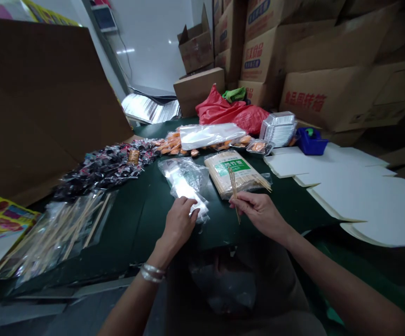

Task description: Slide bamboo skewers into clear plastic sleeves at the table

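Note:
Between the thumb and fingers of my right hand (pixel 256 210) are a few thin bamboo skewers (pixel 232 182), held nearly upright. Just behind them lies a clear pack of bamboo skewers (pixel 228 168) with a green and white label, some sticks poking out of its right end. My left hand (pixel 181 218) rests over the near end of a pile of clear plastic bags (pixel 184 179). Its fingers are bent and apart, with nothing visibly gripped.
Bagged sticks (pixel 79 224) lie at left, below a heap of dark wrapped pieces (pixel 107 168). Orange wrapped pieces (pixel 170 142), clear trays (pixel 278 129) and a blue basket (pixel 310 141) line the back. White card sheets (pixel 373 196) cover the right. Cardboard boxes (pixel 349 95) are stacked behind.

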`<state>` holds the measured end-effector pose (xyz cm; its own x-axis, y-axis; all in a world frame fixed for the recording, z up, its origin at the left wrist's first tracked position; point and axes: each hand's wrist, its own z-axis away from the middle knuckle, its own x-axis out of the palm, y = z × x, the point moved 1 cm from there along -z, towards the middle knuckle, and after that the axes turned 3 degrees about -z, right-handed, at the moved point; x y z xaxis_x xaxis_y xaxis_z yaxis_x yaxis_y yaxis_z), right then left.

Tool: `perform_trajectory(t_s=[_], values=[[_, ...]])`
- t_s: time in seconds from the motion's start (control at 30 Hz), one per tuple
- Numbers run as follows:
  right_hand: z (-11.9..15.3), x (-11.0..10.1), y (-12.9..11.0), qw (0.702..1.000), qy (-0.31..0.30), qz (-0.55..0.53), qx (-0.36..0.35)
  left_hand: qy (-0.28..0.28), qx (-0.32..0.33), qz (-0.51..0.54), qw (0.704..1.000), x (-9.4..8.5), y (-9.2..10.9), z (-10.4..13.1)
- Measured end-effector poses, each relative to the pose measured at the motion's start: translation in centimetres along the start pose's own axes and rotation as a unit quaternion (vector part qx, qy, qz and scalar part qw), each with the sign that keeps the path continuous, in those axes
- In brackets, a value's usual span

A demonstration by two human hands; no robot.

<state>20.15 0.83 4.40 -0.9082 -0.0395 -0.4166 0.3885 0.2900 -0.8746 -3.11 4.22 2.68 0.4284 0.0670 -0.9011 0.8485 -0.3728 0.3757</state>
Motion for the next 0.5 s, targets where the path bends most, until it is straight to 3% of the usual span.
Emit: perform_trajectory(t_s=[0.1,0.17,0.4,0.5], values=[[-0.2,-0.1,0.0,1.000,-0.010,-0.016,0.008,-0.079,0.010,-0.050,0.996,1.1,-0.6,-1.7],[-0.4,-0.1,0.0,0.999,-0.016,-0.031,0.012,-0.103,0.002,-0.056,0.993,1.5,-1.2,-2.1],[-1.4,0.4,-0.8,1.000,-0.019,-0.015,-0.018,-0.048,0.008,-0.016,0.999,-0.6,-3.0,-1.5],[-2.4,1.6,-1.5,0.995,-0.049,-0.082,0.015,0.006,0.020,-0.034,0.999,-1.8,-3.5,-1.2]])
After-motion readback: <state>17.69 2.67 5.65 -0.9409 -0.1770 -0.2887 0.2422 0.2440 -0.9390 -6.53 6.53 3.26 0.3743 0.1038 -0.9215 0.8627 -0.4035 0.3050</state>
